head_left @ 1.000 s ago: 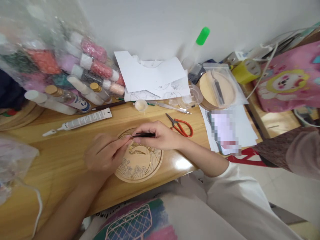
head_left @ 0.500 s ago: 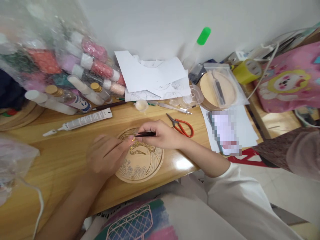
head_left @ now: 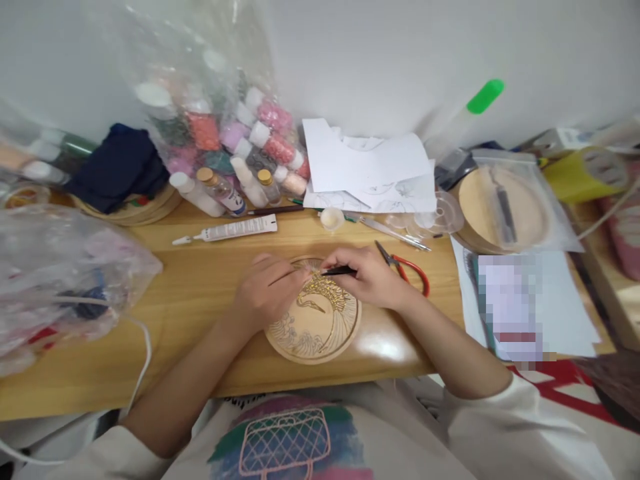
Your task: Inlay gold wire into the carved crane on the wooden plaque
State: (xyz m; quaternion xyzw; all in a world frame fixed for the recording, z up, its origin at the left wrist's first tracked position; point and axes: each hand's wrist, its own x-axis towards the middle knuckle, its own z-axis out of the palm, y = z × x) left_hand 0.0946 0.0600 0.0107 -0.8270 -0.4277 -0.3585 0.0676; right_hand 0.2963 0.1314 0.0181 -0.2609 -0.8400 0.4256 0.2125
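Observation:
A round wooden plaque (head_left: pixel 316 330) lies flat on the table, carved with a crane, waves and feathers. Gold lines (head_left: pixel 327 293) fill part of the bird's neck and wing. Over the plaque's upper right edge, my right hand (head_left: pixel 373 275) is closed around dark tweezers (head_left: pixel 341 271), their tips pointing left. My left hand (head_left: pixel 270 290) covers the plaque's upper left side, its thumb and fingertips pinched close to the tweezer tips. Whatever those left fingertips hold is too small to make out.
Red-handled pliers (head_left: pixel 407 270) lie right of my right hand. Behind are a glue tube (head_left: pixel 240 229), a small cup (head_left: pixel 332 219), paper sheets (head_left: pixel 370 160) and bagged jars (head_left: pixel 273 143). A plastic bag (head_left: pixel 75 267) sits left, a phone (head_left: pixel 510 300) right.
The head view has swung left, so everything sits further right in the picture. Both hands remain over the plaque, with the tweezers still in the right; the fingertips are slightly further apart.

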